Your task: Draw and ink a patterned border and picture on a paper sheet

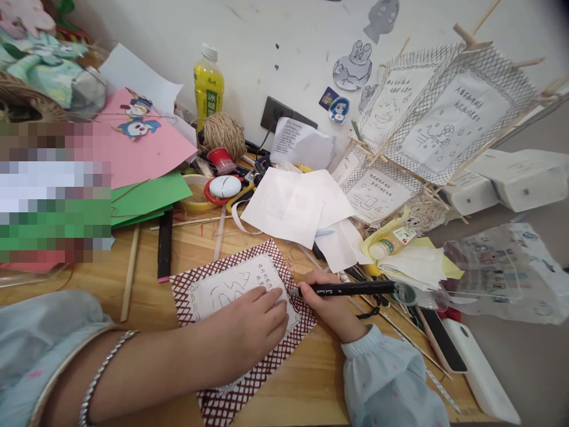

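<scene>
On the wooden table lies a sheet of paper (231, 284) with a dark red lattice border, a wavy inner frame, a line drawing and handwritten characters. My left hand (251, 329) rests flat across the middle of this sheet, fingers extended, hiding part of the drawing. My right hand (331, 308) is closed around a black pen (355, 289) at the sheet's right edge. The pen's tip points left and meets the border area; whether it touches the paper I cannot tell.
Behind the sheet are loose white papers (284, 204), a twine ball (223, 135), a bottle (208, 86) and a tape roll (195, 193). Paper lanterns (444, 124) on sticks stand at right. A black marker (165, 246) and wooden stick (130, 273) lie left.
</scene>
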`<state>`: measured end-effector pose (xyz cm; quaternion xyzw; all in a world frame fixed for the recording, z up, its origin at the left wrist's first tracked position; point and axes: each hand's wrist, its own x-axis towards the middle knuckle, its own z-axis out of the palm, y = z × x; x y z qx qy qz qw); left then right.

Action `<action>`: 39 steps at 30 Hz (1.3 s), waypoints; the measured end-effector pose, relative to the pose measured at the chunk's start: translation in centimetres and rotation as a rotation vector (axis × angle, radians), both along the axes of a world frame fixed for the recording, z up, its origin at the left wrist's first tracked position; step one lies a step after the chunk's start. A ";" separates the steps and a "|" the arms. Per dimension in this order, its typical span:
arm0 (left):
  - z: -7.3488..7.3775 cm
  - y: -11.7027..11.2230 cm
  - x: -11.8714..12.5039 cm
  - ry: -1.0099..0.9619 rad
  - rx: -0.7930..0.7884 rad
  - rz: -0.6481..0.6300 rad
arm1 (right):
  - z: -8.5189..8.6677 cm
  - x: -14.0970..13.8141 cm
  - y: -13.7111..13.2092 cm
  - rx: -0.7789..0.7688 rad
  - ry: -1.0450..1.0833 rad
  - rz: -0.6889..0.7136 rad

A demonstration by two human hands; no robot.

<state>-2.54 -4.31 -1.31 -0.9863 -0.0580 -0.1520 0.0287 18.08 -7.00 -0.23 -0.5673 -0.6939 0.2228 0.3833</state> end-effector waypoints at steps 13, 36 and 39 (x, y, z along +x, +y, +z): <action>0.1 -0.1 0.0 -0.008 -0.068 -0.014 | 0.1 0.2 -0.1 0.002 0.029 -0.054; 0.5 -0.1 -0.1 -0.027 -0.011 -0.043 | 0.0 0.2 -0.2 -0.036 0.068 -0.057; 0.7 -0.2 -0.2 -0.044 -0.043 -0.078 | -0.3 0.5 -0.3 -0.022 0.142 -0.091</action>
